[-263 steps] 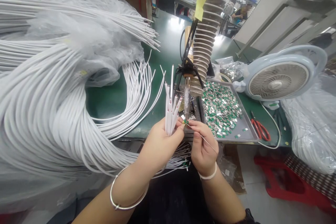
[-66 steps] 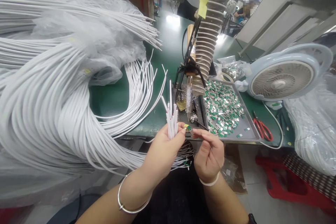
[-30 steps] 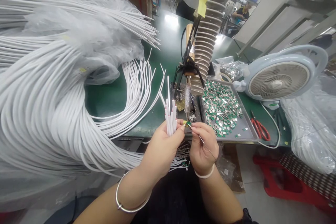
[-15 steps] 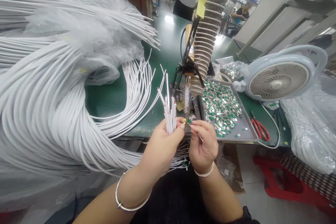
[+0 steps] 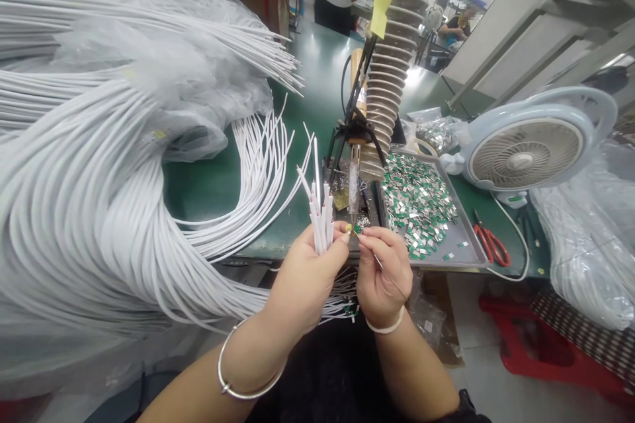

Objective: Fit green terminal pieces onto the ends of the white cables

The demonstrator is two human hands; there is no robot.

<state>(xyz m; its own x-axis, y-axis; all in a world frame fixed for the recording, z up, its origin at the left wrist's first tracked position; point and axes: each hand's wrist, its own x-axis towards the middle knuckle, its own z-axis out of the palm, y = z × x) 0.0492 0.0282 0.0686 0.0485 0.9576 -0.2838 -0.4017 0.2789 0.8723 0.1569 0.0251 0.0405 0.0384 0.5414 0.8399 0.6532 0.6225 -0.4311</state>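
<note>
My left hand (image 5: 305, 277) is closed around a bunch of white cable ends (image 5: 320, 221) that stand upright from the fist, and its thumb and forefinger pinch a small green connector board (image 5: 354, 229). My right hand (image 5: 381, 271) is closed on a thin solder wire (image 5: 389, 274), whose tip meets the green board. Both hands hover just under the tip of a fixed soldering iron (image 5: 353, 185) at the table's near edge.
A huge bundle of white cables (image 5: 89, 198) fills the left. A metal tray (image 5: 466, 248) of several small green connectors lies right of the iron, with red scissors (image 5: 491, 244), a desk fan (image 5: 530, 149) and a ribbed duct (image 5: 391, 59). People stand at the far end.
My hands dipped and drew apart 2.2 s ago, then rose again under the iron tip. Over the last half second they have held nearly still.
</note>
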